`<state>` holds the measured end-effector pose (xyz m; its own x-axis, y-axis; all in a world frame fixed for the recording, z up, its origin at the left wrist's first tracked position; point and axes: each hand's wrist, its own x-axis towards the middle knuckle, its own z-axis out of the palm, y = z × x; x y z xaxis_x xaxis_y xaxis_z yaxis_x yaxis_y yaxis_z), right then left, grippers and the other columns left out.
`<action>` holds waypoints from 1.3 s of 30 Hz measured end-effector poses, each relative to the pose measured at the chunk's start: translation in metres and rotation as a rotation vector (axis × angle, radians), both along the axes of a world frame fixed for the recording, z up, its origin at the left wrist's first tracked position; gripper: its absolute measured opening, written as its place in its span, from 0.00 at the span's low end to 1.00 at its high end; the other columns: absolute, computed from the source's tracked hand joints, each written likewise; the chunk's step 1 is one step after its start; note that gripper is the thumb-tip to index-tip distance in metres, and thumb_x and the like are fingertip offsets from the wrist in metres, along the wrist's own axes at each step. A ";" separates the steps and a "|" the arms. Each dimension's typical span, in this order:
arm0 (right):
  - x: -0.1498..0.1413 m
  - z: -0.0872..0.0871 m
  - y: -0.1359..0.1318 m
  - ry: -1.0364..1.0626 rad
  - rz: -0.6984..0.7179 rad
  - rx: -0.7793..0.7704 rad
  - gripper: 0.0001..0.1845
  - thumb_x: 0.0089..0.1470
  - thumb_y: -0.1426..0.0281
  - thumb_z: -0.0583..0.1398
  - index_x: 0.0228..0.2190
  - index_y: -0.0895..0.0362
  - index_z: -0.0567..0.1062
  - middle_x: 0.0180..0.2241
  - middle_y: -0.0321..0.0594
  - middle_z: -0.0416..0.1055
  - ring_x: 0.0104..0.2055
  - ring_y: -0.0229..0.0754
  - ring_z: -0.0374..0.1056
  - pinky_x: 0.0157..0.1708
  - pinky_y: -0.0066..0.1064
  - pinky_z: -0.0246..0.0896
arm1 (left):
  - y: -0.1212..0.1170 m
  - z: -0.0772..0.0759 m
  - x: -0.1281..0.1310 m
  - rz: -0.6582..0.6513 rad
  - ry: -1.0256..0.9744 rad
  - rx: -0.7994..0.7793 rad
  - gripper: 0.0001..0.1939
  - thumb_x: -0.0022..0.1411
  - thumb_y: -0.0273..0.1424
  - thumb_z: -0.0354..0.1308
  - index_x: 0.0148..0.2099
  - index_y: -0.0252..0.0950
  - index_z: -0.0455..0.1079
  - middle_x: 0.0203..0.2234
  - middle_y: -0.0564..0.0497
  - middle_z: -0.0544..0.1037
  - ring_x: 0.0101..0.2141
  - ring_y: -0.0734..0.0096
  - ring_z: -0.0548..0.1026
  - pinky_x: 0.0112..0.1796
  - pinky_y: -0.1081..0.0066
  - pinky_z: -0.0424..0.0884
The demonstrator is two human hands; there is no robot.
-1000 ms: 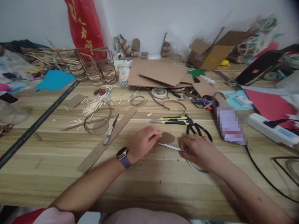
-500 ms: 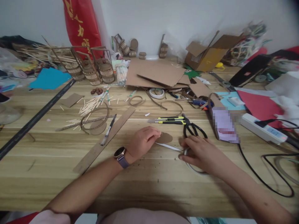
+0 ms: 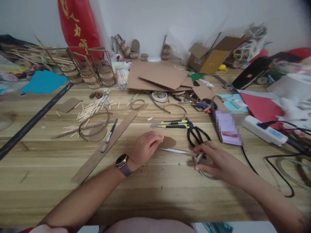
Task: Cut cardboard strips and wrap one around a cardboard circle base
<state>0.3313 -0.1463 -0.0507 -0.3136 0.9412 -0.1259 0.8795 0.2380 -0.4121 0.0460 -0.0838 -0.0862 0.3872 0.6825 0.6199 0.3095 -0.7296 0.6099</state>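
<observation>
My left hand [image 3: 145, 147], with a watch on its wrist, pinches the edge of a brown cardboard disc [image 3: 168, 142] just above the table. From beside those fingertips a narrow white strip [image 3: 178, 151] stretches right to my right hand [image 3: 213, 158]. Thumb and fingers of that hand are closed on a pale ring-shaped roll [image 3: 199, 159], which looks like tape; a thin pale loop hangs below it. Behind the right fingers lie black-handled scissors [image 3: 194, 134], and a yellow-black utility knife [image 3: 173, 124] lies to their left.
On the left, a pen [image 3: 109, 136] rests on a long cardboard strip [image 3: 89, 161], near coiled strips and loose sticks [image 3: 88, 111]. Small lidded baskets [image 3: 89, 77] and cardboard sheets [image 3: 157, 76] stand farther back. A phone [image 3: 228, 127] and power strip [image 3: 264, 129] with cables are at right.
My right hand has drawn slightly away from the left, and the white strip between them looks longer. The left hand keeps its pinch on the disc. The whole view has shifted a little.
</observation>
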 end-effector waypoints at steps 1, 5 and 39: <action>0.000 0.001 0.000 0.028 -0.039 0.006 0.17 0.57 0.54 0.57 0.38 0.53 0.73 0.39 0.45 0.73 0.38 0.47 0.72 0.38 0.37 0.66 | 0.000 0.000 0.000 0.000 0.002 0.000 0.06 0.67 0.23 0.57 0.36 0.37 0.71 0.35 0.50 0.82 0.39 0.71 0.80 0.42 0.71 0.76; -0.003 0.001 0.003 0.034 -0.139 0.052 0.19 0.63 0.57 0.48 0.30 0.53 0.71 0.28 0.41 0.72 0.29 0.43 0.69 0.31 0.33 0.63 | -0.001 0.000 0.000 -0.001 0.004 -0.002 0.07 0.66 0.21 0.57 0.36 0.37 0.71 0.35 0.51 0.82 0.39 0.71 0.80 0.42 0.71 0.76; -0.017 0.006 0.002 -0.276 -0.005 -0.157 0.06 0.56 0.66 0.59 0.28 0.53 0.69 0.31 0.40 0.75 0.32 0.45 0.73 0.29 0.32 0.58 | -0.002 -0.004 0.000 0.005 0.004 -0.004 0.07 0.67 0.22 0.56 0.36 0.37 0.71 0.36 0.50 0.82 0.39 0.70 0.79 0.42 0.70 0.76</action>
<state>0.3141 -0.1445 -0.0442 -0.2424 0.9050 -0.3497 0.9643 0.1852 -0.1892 0.0457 -0.0857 -0.0898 0.3869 0.6866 0.6155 0.3156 -0.7258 0.6113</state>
